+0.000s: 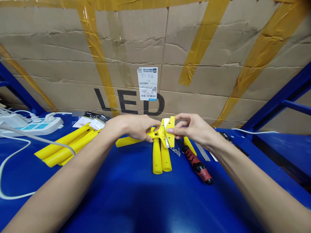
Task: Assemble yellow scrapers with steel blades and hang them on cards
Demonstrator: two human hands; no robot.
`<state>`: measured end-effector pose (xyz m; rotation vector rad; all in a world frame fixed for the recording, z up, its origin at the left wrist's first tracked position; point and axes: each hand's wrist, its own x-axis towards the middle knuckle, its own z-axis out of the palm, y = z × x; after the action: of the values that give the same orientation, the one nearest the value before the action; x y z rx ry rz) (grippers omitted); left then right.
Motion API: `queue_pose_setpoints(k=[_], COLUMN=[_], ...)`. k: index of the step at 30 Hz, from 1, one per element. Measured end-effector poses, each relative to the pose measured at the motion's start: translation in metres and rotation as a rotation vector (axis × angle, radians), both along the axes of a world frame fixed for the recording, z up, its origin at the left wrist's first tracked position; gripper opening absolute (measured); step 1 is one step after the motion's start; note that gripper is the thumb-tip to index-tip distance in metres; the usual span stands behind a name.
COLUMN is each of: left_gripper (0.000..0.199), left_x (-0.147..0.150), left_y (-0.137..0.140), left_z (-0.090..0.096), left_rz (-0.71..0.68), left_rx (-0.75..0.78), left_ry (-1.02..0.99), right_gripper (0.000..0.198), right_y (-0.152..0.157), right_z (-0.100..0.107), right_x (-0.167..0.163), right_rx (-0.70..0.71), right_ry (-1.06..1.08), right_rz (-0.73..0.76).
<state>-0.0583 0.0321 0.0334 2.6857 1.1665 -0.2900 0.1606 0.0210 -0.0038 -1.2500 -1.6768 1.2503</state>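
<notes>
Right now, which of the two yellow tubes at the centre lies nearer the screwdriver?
The right tube, on the side toward the screwdriver; the left tube lies farther from it, and its open end reaches lower in the picture.

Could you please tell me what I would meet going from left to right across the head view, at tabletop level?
White power strip, pile of yellow handles, left hand, wide head of the held yellow tool, small metal fasteners, red-and-black screwdriver.
</notes>
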Motion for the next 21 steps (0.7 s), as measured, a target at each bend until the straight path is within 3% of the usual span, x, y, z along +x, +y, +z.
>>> queue_pose_setpoints(k=[14, 21], left_gripper=[0.023, 0.022], left_x=[-0.003, -0.001], left_y=[-0.001, -0.003], left_z=[0.003, 0.003], left_rz=[-0.059, -0.078], left_rx=[-0.012, -0.004], left_ry=[-0.064, -0.054], right_gripper=[0.04, 0.032], right_y=[0.007, 0.002], right_z=[-0.011, -0.008], right_x=[0.002, -0.001], right_rx=[0.066, -0.054], right_ry=[-0.115, 0.007], right_rz=[-0.008, 0.098])
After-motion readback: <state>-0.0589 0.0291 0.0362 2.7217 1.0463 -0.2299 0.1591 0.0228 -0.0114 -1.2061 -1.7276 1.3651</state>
